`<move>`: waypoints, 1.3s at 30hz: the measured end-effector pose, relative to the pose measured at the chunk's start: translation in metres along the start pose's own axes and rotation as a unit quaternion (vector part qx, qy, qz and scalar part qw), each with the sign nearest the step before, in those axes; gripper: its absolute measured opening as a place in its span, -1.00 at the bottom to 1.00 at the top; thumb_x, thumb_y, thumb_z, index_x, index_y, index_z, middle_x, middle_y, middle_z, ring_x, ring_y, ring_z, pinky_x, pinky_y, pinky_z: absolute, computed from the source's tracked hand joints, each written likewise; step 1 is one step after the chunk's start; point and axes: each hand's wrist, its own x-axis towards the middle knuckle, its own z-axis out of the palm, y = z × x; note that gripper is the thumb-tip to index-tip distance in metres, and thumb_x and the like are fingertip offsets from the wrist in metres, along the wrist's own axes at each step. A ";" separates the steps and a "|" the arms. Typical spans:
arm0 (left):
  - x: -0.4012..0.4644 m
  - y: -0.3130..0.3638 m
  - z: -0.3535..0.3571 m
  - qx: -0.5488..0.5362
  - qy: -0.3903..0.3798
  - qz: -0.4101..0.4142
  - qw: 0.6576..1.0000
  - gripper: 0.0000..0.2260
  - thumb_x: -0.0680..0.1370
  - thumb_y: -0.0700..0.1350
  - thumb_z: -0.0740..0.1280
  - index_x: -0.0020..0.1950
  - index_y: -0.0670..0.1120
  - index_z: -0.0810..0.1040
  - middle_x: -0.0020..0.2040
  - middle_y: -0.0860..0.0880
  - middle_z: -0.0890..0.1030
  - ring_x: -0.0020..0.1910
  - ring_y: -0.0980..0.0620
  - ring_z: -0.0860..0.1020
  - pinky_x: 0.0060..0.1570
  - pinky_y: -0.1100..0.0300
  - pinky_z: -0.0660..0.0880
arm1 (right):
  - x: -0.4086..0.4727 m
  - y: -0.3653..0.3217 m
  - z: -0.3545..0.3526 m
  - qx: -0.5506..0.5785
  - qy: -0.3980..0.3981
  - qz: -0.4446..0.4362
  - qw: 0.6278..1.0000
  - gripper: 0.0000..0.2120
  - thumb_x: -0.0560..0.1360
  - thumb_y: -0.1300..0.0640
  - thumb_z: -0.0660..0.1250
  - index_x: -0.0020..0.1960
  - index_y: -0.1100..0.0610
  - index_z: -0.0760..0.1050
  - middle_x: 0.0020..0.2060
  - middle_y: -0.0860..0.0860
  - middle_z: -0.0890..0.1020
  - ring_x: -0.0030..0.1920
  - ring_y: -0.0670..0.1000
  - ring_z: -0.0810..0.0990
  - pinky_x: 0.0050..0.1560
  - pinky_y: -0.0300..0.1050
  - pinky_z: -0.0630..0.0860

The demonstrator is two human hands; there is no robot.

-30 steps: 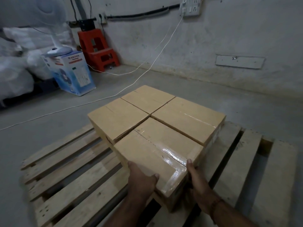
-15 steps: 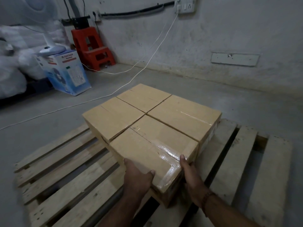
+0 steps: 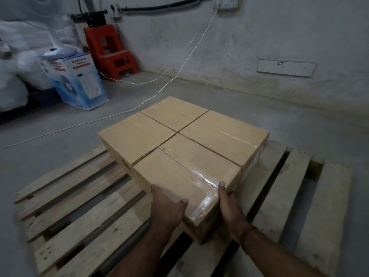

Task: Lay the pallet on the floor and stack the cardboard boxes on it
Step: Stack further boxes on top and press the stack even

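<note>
both hands hold the nearest cardboard box (image 3: 185, 176) at its near corner: left hand (image 3: 166, 206) on the left side face with the thumb lapped over the top edge, right hand (image 3: 229, 204) flat against the right side face, thumb tip on the taped corner. whether the fingers below curl under the box cannot be told, as they are hidden. the box lies on the wooden pallet (image 3: 79, 212), which sits flat on the concrete floor (image 3: 50, 134). it abuts the other cardboard boxes (image 3: 173, 124), the four tops forming one level square with closed seams. judged from the figure: each box looks stiff and moderately light, since open palms control it; the glossy tape over the corner may be slippery, so bare cardboard on the side faces, low and near the corners, is the better hold. gaps between the pallet slats could catch a box edge if it is slid rather than lifted. beyond the stack, a white cable (image 3: 119, 114) trails across the floor from the wall socket (image 3: 225, 3). further left stand a blue printed carton (image 3: 77, 82) with a fan base on top, a red plastic stool (image 3: 111, 52) and white sacks (image 3: 12, 90). none of these obstructs the pallet; the cable is the only trip hazard close by.
</note>
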 end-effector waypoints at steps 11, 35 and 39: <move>-0.005 0.008 -0.002 -0.014 -0.006 -0.006 1.000 0.03 0.25 0.03 0.56 0.60 -0.11 0.09 0.41 -0.24 0.47 0.33 -0.23 0.52 0.26 -0.20 0.61 | -0.012 -0.014 -0.004 -0.133 0.039 -0.013 0.990 -0.33 0.65 -0.38 0.17 0.31 0.20 0.59 0.30 0.19 0.66 0.29 0.21 0.60 0.20 -0.08 0.43; -0.026 0.044 -0.032 0.014 0.042 -0.001 0.999 -0.44 0.60 -0.04 0.45 0.57 -0.11 0.39 0.49 -0.15 0.50 0.42 -0.14 0.50 0.35 0.05 0.46 | -0.067 -0.038 0.024 -0.493 0.075 -0.363 0.787 -0.60 0.57 -0.04 0.12 -0.02 0.19 0.64 -0.11 0.19 0.58 -0.05 0.27 0.57 -0.02 0.12 0.54; -0.067 0.056 -0.071 -0.013 0.066 -0.045 0.997 -0.55 0.61 -0.10 0.42 0.48 -0.16 0.47 0.39 -0.12 0.54 0.36 -0.11 0.52 0.26 0.16 0.41 | -0.130 -0.065 0.038 -0.434 0.036 -0.352 0.829 -0.70 0.58 0.02 0.28 0.04 0.21 0.68 -0.07 0.23 0.65 0.00 0.30 0.60 0.01 0.09 0.48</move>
